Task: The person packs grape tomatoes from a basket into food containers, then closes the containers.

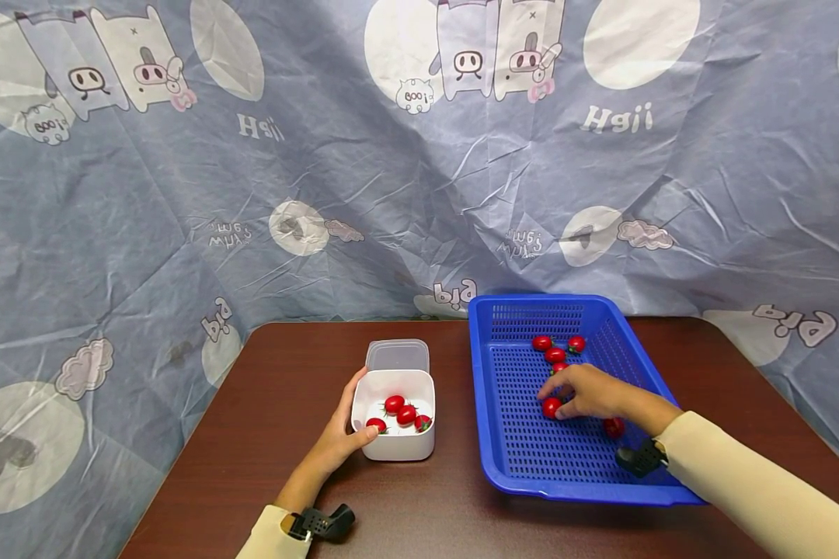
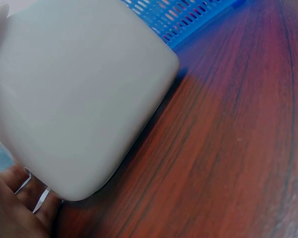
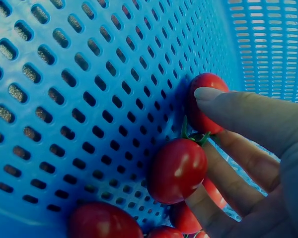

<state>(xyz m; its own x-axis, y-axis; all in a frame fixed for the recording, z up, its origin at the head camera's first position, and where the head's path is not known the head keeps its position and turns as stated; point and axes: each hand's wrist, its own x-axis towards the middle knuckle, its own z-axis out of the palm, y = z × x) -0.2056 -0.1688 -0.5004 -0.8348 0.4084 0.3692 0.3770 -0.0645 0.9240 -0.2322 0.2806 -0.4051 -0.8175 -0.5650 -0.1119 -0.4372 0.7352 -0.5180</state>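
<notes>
Showing only from head: boxed tomatoes (image 1: 406,415)

Red tomatoes (image 1: 406,415), blue basket (image 1: 552,491), white box (image 1: 398,448), perhaps greyish lid (image 1: 398,355), wood-grained brown table (image 1: 287,388), pig-patterned cloth (image 1: 356,155)

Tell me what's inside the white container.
Four red tomatoes show inside the white container. Its near wall hides the area close behind it, so anything lying low there cannot be seen.

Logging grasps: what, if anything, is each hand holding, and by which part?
The left hand holds a white, rounded-square plastic container by its left wall and near corner. The right hand pinches an oval red tomato by its sides.
</notes>
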